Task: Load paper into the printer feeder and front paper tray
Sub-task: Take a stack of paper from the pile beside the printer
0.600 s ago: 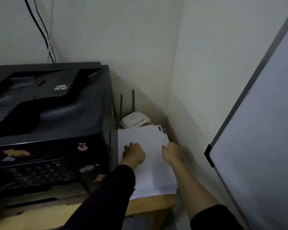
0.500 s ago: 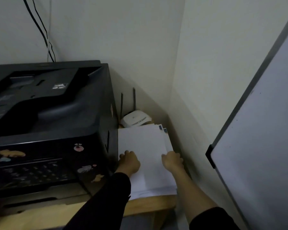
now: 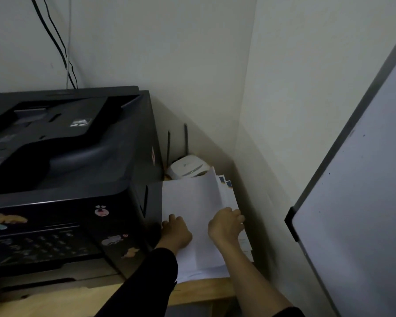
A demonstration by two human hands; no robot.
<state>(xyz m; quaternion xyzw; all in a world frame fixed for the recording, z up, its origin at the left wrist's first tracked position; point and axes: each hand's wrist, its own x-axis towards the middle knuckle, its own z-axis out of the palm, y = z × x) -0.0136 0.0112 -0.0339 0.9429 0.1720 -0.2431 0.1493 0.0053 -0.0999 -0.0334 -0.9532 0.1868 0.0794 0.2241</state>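
Note:
A black printer [image 3: 73,179] with stickers on its front stands on a wooden table at the left. Its top feeder [image 3: 55,124] holds no paper that I can see. To its right lies a stack of white paper [image 3: 190,202]. My left hand [image 3: 176,232] rests on the stack's left side near the printer, fingers curled. My right hand [image 3: 225,225] grips the right edge of the upper sheets, whose right side is lifted off the stack. The printer's front paper tray [image 3: 44,282] sits low at the front, shut.
A white router [image 3: 188,168] with two antennas sits behind the paper in the corner. Printed sheets [image 3: 226,186] poke out under the stack. A whiteboard [image 3: 352,202] leans at the right. Black cables [image 3: 55,42] run down the wall. The wooden table edge [image 3: 192,291] is near me.
Both hands have slid back toward me along the stack. My right hand has moved to the right edge and raised the upper sheets there.

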